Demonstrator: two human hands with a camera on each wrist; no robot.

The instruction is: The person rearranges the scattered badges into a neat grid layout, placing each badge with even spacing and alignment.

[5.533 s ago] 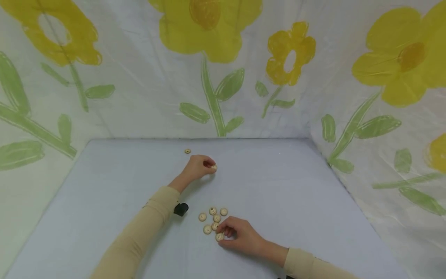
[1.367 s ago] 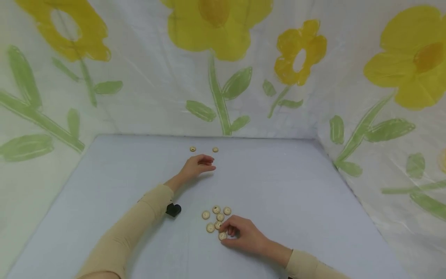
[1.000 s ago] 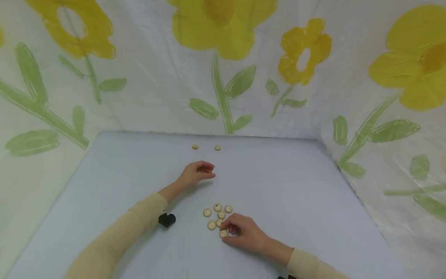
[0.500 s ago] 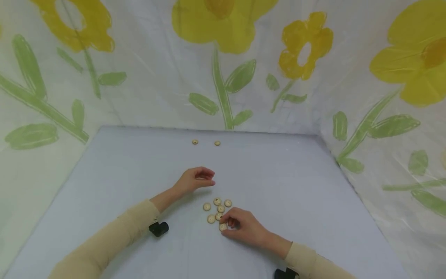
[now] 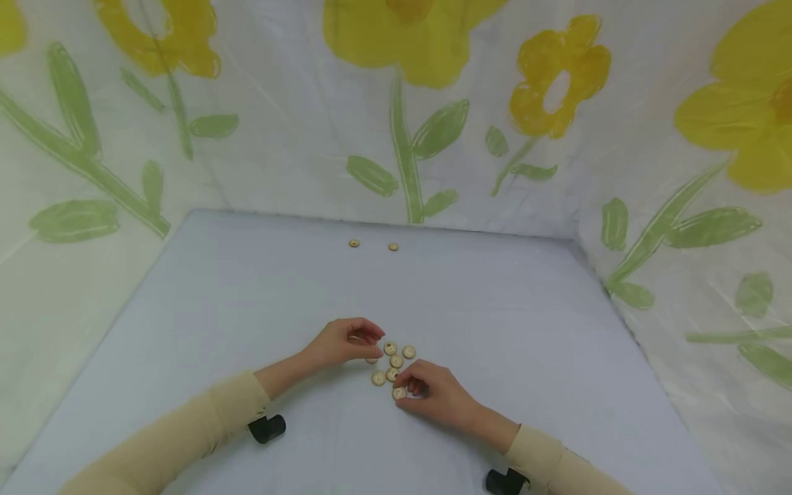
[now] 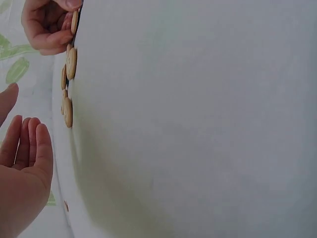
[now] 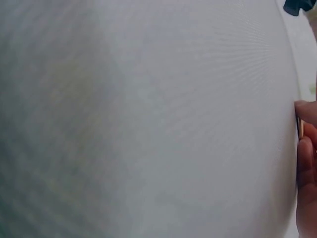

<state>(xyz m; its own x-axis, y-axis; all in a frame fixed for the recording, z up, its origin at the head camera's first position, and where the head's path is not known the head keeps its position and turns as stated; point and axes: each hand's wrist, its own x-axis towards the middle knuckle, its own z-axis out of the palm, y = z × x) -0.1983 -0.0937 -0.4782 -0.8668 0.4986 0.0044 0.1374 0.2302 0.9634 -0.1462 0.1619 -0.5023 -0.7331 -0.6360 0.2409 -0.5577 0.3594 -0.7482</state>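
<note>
Several round pale wooden buttons with small dark marks lie in a loose cluster on the table, one of them a button [image 5: 390,348] at the back. My right hand [image 5: 439,393] is at the cluster's near edge, its thumb and forefinger pinching a button [image 5: 399,393] by its sides; the right wrist view shows this button [image 7: 300,128] edge-on. My left hand [image 5: 346,342] is just over the cluster's left side with fingers relaxed and thumb apart, holding nothing. It partly covers the leftmost button [image 5: 371,360]. From the side, the left wrist view shows a button [image 6: 68,113] near these fingers [image 6: 43,146].
Two more buttons lie apart near the far edge, a left one [image 5: 354,243] and a right one [image 5: 393,246]. A pale cloth covers the table [image 5: 495,295]. Behind it hangs a white curtain [image 5: 278,137] with yellow flowers. Black wrist devices [image 5: 267,429] sit under both sleeves.
My left hand set its button down beside the other at the far edge, let go, and came back toward the cluster. My right hand keeps its pinch in place. The head view has shifted slightly.
</note>
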